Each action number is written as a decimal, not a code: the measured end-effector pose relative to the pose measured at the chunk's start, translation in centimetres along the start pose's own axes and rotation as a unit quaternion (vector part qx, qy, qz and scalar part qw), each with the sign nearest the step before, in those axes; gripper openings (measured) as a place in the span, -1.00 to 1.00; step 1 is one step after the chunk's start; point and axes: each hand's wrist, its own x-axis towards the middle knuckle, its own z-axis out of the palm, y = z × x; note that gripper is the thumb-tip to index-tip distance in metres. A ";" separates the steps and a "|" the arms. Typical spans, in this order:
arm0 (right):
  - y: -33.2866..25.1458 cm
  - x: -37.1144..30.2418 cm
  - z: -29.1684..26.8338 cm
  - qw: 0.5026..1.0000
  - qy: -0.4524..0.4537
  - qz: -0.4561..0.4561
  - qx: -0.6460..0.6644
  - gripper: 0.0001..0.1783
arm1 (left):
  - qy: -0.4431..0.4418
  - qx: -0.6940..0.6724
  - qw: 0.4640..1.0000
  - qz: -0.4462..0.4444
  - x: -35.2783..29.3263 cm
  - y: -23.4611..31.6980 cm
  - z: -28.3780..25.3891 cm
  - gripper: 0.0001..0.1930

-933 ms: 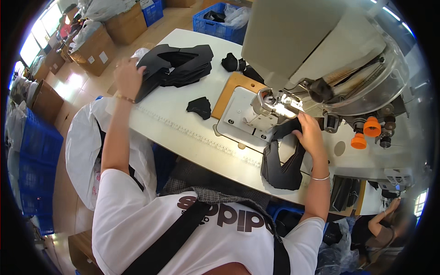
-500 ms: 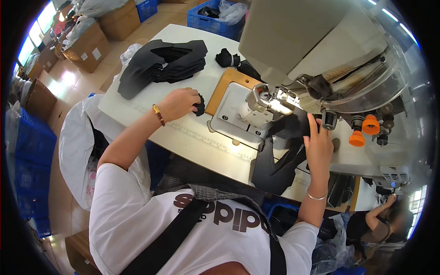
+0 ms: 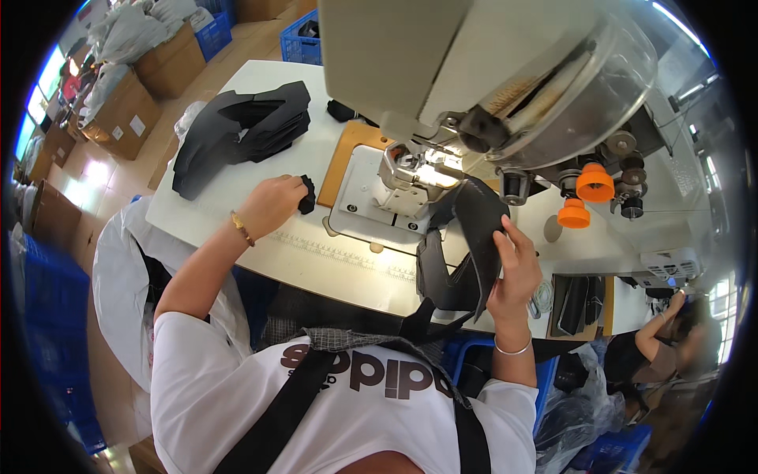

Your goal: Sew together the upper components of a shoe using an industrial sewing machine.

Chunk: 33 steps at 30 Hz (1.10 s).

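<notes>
My right hand [image 3: 517, 272] grips the edge of a curved black panel [image 3: 483, 229], thumb and fingers closed on it. The panel stands raised beside the head of a sewing machine [image 3: 395, 47], its lower end hanging toward my lap. More black cut pieces [image 3: 436, 272] lie behind it at the table's front edge. To the left of the machine's metal plate [image 3: 363, 189], my left hand [image 3: 272, 207] has its fingers closed on a small crumpled black fabric piece [image 3: 308, 196]. Farther back on the white table [image 3: 189, 213] rests a stack of black curved panels [image 3: 276, 122].
Orange tension knobs [image 3: 594, 182] stick out at the machine's right. A white sack [image 3: 118, 268] hangs by the table's left side. Cardboard boxes [image 3: 122, 118] and blue crates [image 3: 55, 292] stand around on the floor. At the far right, another person [image 3: 655, 340] is at work.
My right hand has lifted the black panel and drawn it toward me from the machine's needle area. My left hand stays at the small black piece. The whole view has shifted.
</notes>
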 end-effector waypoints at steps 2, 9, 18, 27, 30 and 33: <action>-0.5 1.3 -0.3 0.999 0.000 -0.037 -0.016 -0.47 | -0.003 -0.042 0.999 -0.022 -0.1 -0.6 0.2 -0.86; -3.7 6.7 0.6 0.985 -0.034 -0.167 0.006 -0.62 | 0.157 -0.162 0.970 -0.093 1.9 0.2 -2.9 -0.85; -2.6 7.4 3.3 0.984 -0.069 -0.151 -0.069 -0.58 | 0.348 -0.073 0.924 0.141 7.5 10.6 -11.0 -0.81; -1.6 6.2 3.4 0.982 -0.092 -0.128 -0.107 -0.58 | 0.253 -0.078 0.948 0.178 8.0 12.4 -10.1 -0.74; -1.7 6.9 3.2 0.981 -0.066 -0.165 -0.073 -0.63 | 0.219 -0.065 0.955 0.191 7.7 12.3 -9.9 -0.68; -1.8 6.9 3.3 0.981 -0.078 -0.161 -0.081 -0.68 | 0.181 -0.046 0.961 0.204 7.1 12.0 -9.5 -0.63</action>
